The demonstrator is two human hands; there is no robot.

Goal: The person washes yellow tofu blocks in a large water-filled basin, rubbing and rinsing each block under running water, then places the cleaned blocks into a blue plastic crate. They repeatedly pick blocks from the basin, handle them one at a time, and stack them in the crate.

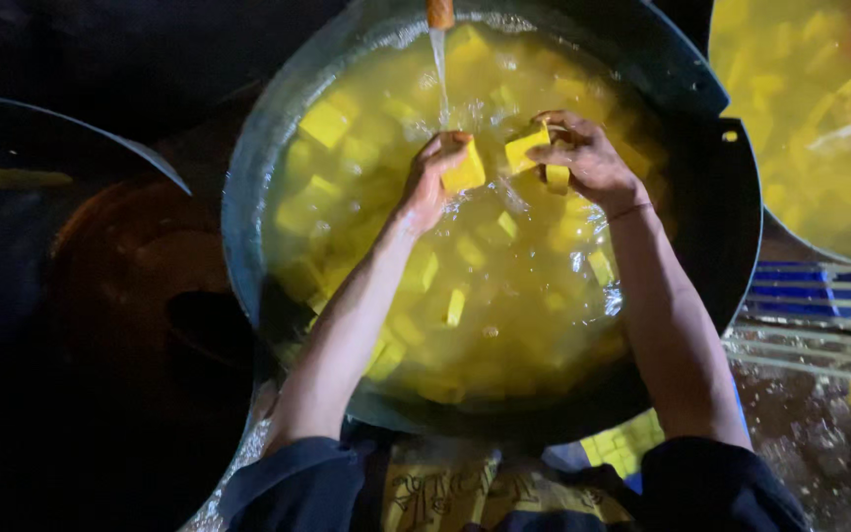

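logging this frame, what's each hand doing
Left hand: closed on a yellow block.
Right hand: closed on another block.

A second basin [741, 148] of yellow pieces is seen at the upper right. A blue-and-white crate [819, 310] lies below it on wet ground [819, 443]. A dark rusty vessel [120, 286] is seen at left.

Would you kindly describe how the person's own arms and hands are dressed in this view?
Both forearms are bare, with dark sleeves pushed up to about the elbows. The left hand wears no glove or ring that shows. The right hand is also ungloved, and a thin band circles its wrist.
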